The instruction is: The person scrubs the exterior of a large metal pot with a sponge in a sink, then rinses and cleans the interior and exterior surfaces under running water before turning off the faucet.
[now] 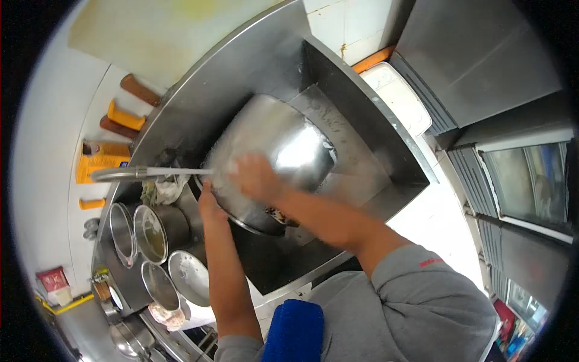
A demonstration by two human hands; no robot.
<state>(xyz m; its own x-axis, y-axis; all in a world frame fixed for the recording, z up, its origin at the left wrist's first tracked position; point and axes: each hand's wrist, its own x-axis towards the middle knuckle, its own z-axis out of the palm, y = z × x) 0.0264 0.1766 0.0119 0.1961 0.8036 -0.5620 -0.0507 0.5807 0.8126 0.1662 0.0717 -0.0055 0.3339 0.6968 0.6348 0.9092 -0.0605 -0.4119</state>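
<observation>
Now, big metal pot [286,133]: one, lying on its side, as far as I can tell, inside the steel sink [368,120].
Left hand [212,204]: at the pot's rim, just beside the falling water; fingers partly hidden, so I cannot tell how firmly they close.
Right hand [256,175]: against the pot's outer wall, blurred; cannot tell whether anything is under the palm.
Both hands: near each other but apart, at the same pot.
Weight: heavy, I judge, from the bulk alone; more so with any water caught inside.
Stiffness: rigid metal; I expect no give, and a dent sooner than a break.
Surface: wet and shiny, probably slippery; the round side could roll on the sink floor.
Where to hold: the rim, I reckon, with one hand hooked over it and the other spread on the wall against rolling. Smooth middle offers poor purchase.
Tap [120,175]: one, with one water stream [187,171] reaching the pot.
Smaller metal vessels [183,238]: four, grouped left of the sink.
Handles along the wall [126,117]: four that I count, two brown, two orange.
Yellow packet [102,161]: one, among those handles.
Blue cloth [294,332]: one, against my front.
White tray [398,99]: one, beyond the sink's right edge.
</observation>
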